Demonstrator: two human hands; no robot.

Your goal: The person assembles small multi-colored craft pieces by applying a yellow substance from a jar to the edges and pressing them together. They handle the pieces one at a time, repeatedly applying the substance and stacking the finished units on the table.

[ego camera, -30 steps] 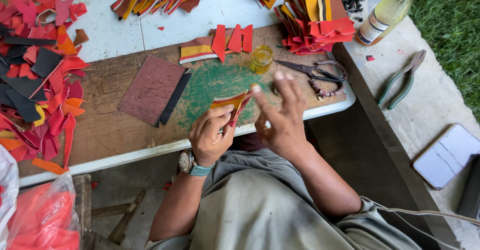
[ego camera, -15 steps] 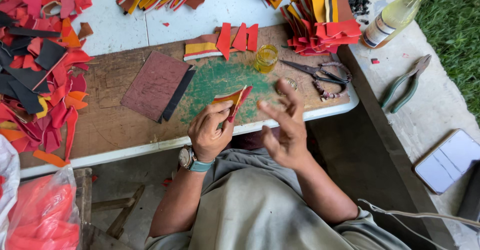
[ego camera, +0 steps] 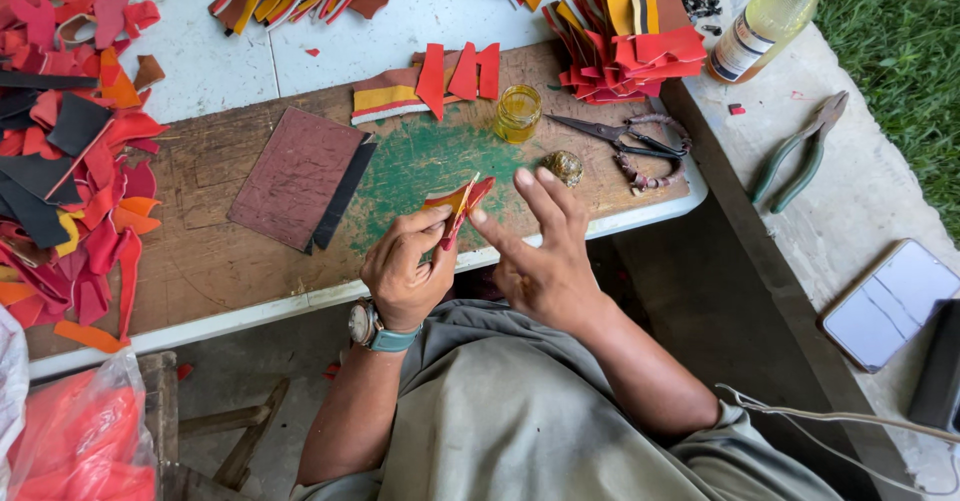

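Right hand point(ego camera: 545, 261) moved in, fingers splayed, index touching leather strips point(ego camera: 458, 201) pinched by left hand point(ego camera: 405, 266).

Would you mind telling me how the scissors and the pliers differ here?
The scissors lie on the wooden board, blades shut, with cord-wrapped dark handles. The pliers lie on the grey concrete ledge, handles spread apart and coated green. Both are metal hand tools, untouched by either hand.
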